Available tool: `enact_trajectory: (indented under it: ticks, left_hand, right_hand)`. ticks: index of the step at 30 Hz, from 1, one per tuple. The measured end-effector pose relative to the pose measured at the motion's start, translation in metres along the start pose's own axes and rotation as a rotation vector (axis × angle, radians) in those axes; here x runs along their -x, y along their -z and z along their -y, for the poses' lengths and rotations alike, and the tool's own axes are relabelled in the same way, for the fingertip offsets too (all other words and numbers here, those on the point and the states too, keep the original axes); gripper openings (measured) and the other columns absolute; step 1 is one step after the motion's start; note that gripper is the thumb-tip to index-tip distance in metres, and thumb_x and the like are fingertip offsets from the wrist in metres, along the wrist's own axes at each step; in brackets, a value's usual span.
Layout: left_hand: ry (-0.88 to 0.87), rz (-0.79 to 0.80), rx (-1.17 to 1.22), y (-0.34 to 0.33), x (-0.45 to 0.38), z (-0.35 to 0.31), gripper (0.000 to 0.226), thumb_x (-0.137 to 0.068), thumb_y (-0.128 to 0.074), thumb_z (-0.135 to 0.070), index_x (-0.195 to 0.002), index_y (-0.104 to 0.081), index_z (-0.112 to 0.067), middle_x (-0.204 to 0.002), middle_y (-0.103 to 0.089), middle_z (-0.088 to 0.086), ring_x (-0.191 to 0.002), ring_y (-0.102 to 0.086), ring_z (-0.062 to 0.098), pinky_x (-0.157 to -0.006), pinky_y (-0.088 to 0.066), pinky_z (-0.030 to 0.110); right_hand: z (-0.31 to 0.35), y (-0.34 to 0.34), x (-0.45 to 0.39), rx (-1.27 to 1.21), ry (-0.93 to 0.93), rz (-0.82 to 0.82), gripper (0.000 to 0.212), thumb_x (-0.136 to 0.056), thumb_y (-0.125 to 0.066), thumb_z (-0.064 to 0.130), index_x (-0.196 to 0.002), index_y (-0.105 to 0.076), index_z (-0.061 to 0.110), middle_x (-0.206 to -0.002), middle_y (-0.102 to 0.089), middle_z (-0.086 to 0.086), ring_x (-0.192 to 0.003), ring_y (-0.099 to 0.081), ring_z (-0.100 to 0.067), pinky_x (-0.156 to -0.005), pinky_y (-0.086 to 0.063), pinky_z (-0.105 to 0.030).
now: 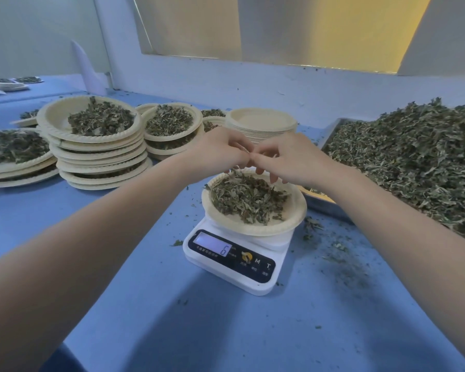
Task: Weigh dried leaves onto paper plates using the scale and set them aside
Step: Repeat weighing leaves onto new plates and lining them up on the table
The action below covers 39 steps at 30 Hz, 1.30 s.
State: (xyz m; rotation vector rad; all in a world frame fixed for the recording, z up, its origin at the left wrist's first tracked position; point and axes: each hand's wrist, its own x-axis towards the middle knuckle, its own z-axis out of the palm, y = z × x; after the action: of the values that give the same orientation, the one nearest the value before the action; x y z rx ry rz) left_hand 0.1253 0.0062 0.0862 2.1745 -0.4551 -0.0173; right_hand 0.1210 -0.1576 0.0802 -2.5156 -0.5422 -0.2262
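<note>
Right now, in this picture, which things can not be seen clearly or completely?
- Head view: scale display shows a "6"; any other digits are washed out by glare.
- Button labels are too small to read.
- What the fingers of the left hand and right hand pinch is hidden by the fingers themselves.
- The leaf tray is cut off by the right edge.
- Lower stacked plates are covered by upper ones.

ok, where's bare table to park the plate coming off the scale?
Best patch: blue tabletop left of the white digital scale, in front of the stacked filled paper plates. Right of the scale is leaf-littered, hemmed by the metal tray. Back row is crowded.
</note>
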Motion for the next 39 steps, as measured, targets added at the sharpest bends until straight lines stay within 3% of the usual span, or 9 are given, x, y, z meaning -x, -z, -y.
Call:
enact_trajectory:
  ticks: [6,9,16,19,22,26,29,35,39]
  left_hand:
    - [0.004,-0.045,0.022,-0.007,-0.003,0.003,0.025,-0.079,-0.058,-0.008,-0.096,-0.067,-0.024,-0.083,-0.063,-0.010,-0.076,-0.056,0.003,-0.064,-0.046,0.014]
    - [-0.058,-0.043,0.001,-0.025,-0.017,-0.016,0.022,-0.079,-0.059,-0.011,-0.094,-0.067,-0.025,-0.079,-0.062,-0.014,-0.072,-0.055,0.001,-0.058,-0.042,0.012]
    - [-0.160,0.130,-0.206,-0.090,-0.055,-0.059,0.026,-0.083,-0.056,-0.012,-0.105,-0.065,-0.022,-0.097,-0.063,-0.004,-0.089,-0.056,0.010,-0.067,-0.040,0.016]
    - [-0.153,0.138,-0.229,-0.105,-0.063,-0.057,0.029,-0.084,-0.055,-0.010,-0.108,-0.065,-0.022,-0.098,-0.065,-0.002,-0.089,-0.059,0.011,-0.060,-0.041,0.010]
    - [-0.112,0.147,-0.183,-0.113,-0.068,-0.054,0.028,-0.086,-0.055,-0.008,-0.110,-0.064,-0.019,-0.092,-0.060,-0.006,-0.091,-0.062,0.018,-0.062,-0.045,0.015]
    - [-0.103,0.152,-0.176,-0.117,-0.070,-0.053,0.027,-0.087,-0.052,-0.008,-0.107,-0.064,-0.020,-0.087,-0.056,-0.010,-0.077,-0.055,0.009,-0.055,-0.042,0.011]
    - [-0.091,0.159,-0.151,-0.121,-0.070,-0.053,0.027,-0.086,-0.052,-0.008,-0.107,-0.063,-0.021,-0.089,-0.057,-0.009,-0.072,-0.053,0.005,-0.057,-0.044,0.015]
    - [-0.102,0.061,-0.139,-0.121,-0.070,-0.054,0.034,-0.085,-0.051,-0.007,-0.116,-0.059,-0.019,-0.103,-0.060,-0.003,-0.086,-0.054,0.012,-0.070,-0.043,0.023]
    - [-0.058,-0.001,-0.078,-0.112,-0.072,-0.052,0.036,-0.088,-0.048,-0.008,-0.121,-0.054,-0.019,-0.108,-0.058,-0.001,-0.093,-0.053,0.016,-0.076,-0.040,0.025]
  right_hand:
    - [-0.017,0.017,0.007,0.081,-0.092,0.021,0.014,-0.091,-0.056,0.042,-0.096,-0.065,0.032,-0.090,-0.061,0.013,-0.054,-0.053,0.014,-0.052,-0.037,-0.005]
    - [-0.037,0.036,0.009,0.376,-0.185,0.048,0.021,-0.093,-0.055,0.030,-0.105,-0.069,0.020,-0.106,-0.068,0.001,-0.088,-0.060,-0.008,-0.068,-0.034,-0.016]
    - [-0.091,0.040,0.027,0.610,-0.422,0.352,0.037,-0.086,-0.061,0.035,-0.113,-0.068,0.010,-0.092,-0.072,-0.007,-0.093,-0.065,-0.023,-0.083,-0.052,-0.029]
    - [-0.104,0.035,0.031,0.617,-0.414,0.324,0.027,-0.089,-0.059,0.028,-0.110,-0.068,0.013,-0.083,-0.065,-0.007,-0.085,-0.062,-0.025,-0.075,-0.049,-0.026]
    - [-0.113,0.034,0.031,0.663,-0.405,0.308,0.021,-0.090,-0.057,0.019,-0.107,-0.070,0.012,-0.106,-0.066,-0.013,-0.092,-0.062,-0.027,-0.073,-0.047,-0.027]
    - [-0.117,0.045,0.037,0.684,-0.431,0.258,0.028,-0.084,-0.066,0.042,-0.105,-0.058,0.025,-0.108,-0.050,-0.003,-0.091,-0.054,-0.026,-0.071,-0.045,-0.033]
    - [-0.121,0.045,0.040,0.646,-0.469,0.266,0.032,-0.082,-0.067,0.038,-0.102,-0.066,0.014,-0.101,-0.064,-0.006,-0.086,-0.059,-0.024,-0.072,-0.051,-0.031]
    - [-0.106,0.061,0.040,0.403,-0.334,-0.098,0.024,-0.090,-0.058,0.013,-0.109,-0.071,0.017,-0.101,-0.070,-0.006,-0.073,-0.059,-0.013,-0.078,-0.048,-0.024]
    - [-0.093,0.076,0.038,0.187,-0.326,-0.233,0.022,-0.092,-0.056,0.011,-0.109,-0.070,0.015,-0.085,-0.069,-0.004,-0.052,-0.061,-0.004,-0.049,-0.045,-0.007]
